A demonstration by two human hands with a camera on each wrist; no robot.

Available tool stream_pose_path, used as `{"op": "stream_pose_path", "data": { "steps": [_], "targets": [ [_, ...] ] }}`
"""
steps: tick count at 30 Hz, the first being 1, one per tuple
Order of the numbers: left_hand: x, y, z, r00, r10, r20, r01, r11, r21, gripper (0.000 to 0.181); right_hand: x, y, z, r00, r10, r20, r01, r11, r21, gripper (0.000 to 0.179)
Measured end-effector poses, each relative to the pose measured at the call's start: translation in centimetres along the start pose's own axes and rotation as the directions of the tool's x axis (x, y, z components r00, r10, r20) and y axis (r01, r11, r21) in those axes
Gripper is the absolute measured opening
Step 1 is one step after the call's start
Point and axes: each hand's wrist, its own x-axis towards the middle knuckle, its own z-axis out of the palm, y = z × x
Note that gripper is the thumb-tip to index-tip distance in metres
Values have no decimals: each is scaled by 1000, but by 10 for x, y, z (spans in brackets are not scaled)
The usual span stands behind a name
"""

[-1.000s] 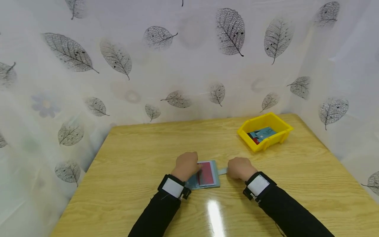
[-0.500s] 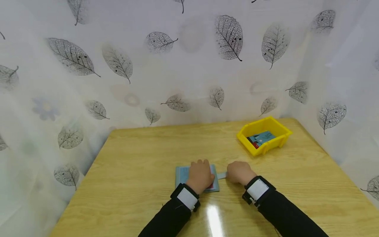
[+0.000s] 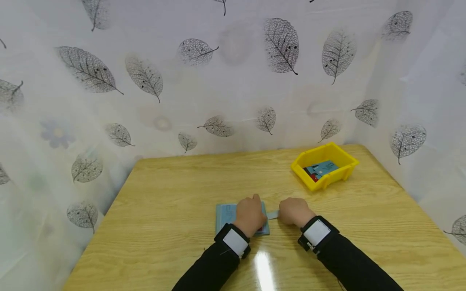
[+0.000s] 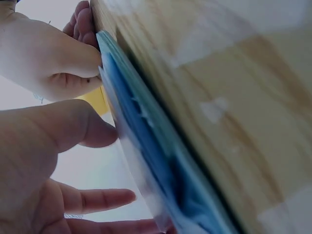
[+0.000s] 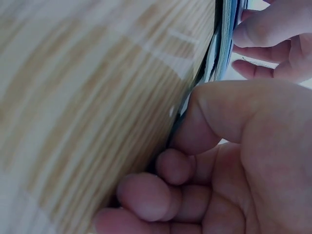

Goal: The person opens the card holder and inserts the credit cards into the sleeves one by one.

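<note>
A light blue card holder [image 3: 223, 218] lies open on the table, a short strap [image 3: 272, 215] sticking out from its right side. Over the holder's right half is my left hand [image 3: 250, 215], which hides most of a red card [image 3: 260, 229] there. In the left wrist view the thumb and spread fingers of that hand touch the clear sleeve of the holder [image 4: 161, 146]. My right hand [image 3: 294, 211] pinches the strap's end between thumb and curled fingers, low against the tabletop. The right wrist view shows these fingers bent, with the strap mostly hidden.
Towards the back right stands a yellow bin [image 3: 340, 175] with several blue and red cards [image 3: 325, 167] inside. The wooden table [image 3: 174, 182] meets a white leaf-patterned curtain [image 3: 233, 89] at the back and sides.
My left hand has moved right, from the holder's left half onto its right half over the red card, its fingers drawing closer together lately. The right hand keeps its place on the strap.
</note>
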Motion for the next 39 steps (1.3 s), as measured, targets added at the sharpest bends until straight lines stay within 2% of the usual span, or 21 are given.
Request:
{"op": "stream_pose_path", "data": {
  "steps": [4, 7, 10, 13, 16, 19, 23, 26, 29, 33, 39],
  "targets": [
    [2, -3, -4, 999, 9, 34, -8, 999, -46, 55, 0, 0, -1, 1000, 1, -3, -1, 1000, 4, 21],
    [3, -10, -9, 999, 0, 53, 10, 984, -178, 51, 0, 0, -2, 1000, -3, -12, 3, 1000, 11, 21],
    [4, -18, -16, 997, -9, 73, 34, 936, -349, 48, 0, 1, -4, 1000, -9, -22, 9, 1000, 17, 21],
    [2, -28, -21, 995, 0, 96, 46, 880, -473, 54, 0, 2, -5, 1000, -13, -27, 13, 1000, 23, 20],
    [-2, -41, -27, 992, 17, 122, 53, 833, -551, 54, 0, 3, -4, 999, -17, -30, 18, 999, 32, 20],
    [-7, -57, -30, 992, 25, 126, 54, 810, -584, 49, -1, 2, -4, 999, -20, -32, 21, 999, 37, 20],
    [-11, -75, -29, 992, 8, 126, 66, 817, -573, 43, -3, 2, -4, 1000, -5, -21, 6, 999, 43, 19],
    [-15, -84, -25, 991, -15, 131, 87, 821, -564, 44, -5, 2, -5, 1000, -1, -17, 2, 999, 43, 19],
    [-19, -92, -21, 993, -42, 112, 97, 829, -550, 48, -5, 2, -6, 1000, -7, -22, 8, 999, 38, 19],
    [-22, -99, -19, 993, -63, 102, 107, 854, -509, 45, -5, 2, -5, 1000, -8, -27, 9, 999, 35, 20],
    [-25, -107, -16, 983, -106, 150, 160, 896, -415, 45, -5, 1, -3, 1000, -8, -17, 8, 1000, 24, 21]
  ]
}}
